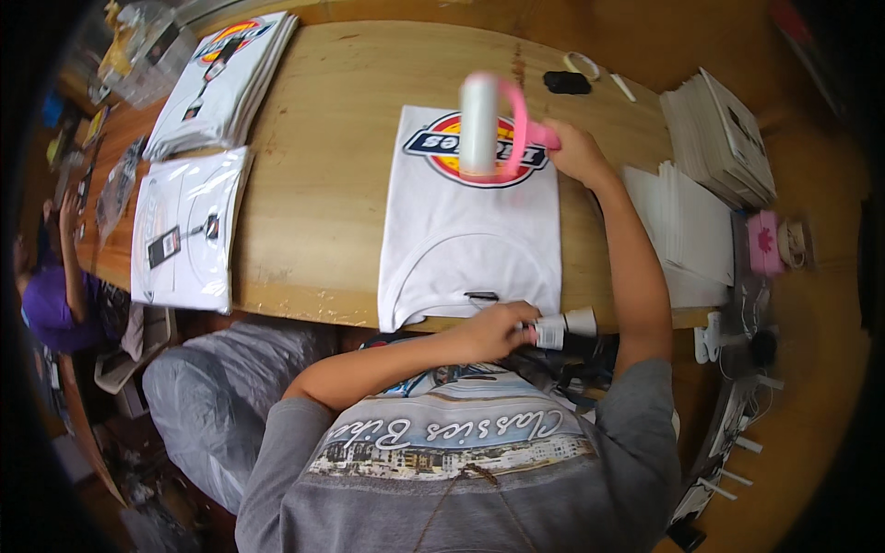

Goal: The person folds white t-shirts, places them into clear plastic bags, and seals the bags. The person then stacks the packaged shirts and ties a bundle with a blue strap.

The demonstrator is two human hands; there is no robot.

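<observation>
A folded white t-shirt (461, 230) with a round red, yellow and blue print lies on the wooden table (323, 184) in front of me. My right hand (573, 152) grips the pink handle of a lint roller (481, 124), whose white roll hovers over the print, blurred by motion. My left hand (498, 330) rests at the shirt's near edge by the collar, closed around a small white cylinder-shaped tool (562, 327).
A stack of folded printed shirts (226, 78) lies at the far left, with a bagged shirt (189, 226) in front of it. White sheets (687, 226) and a card stack (724, 138) sit at the right. A person in purple (51, 300) sits at the left edge.
</observation>
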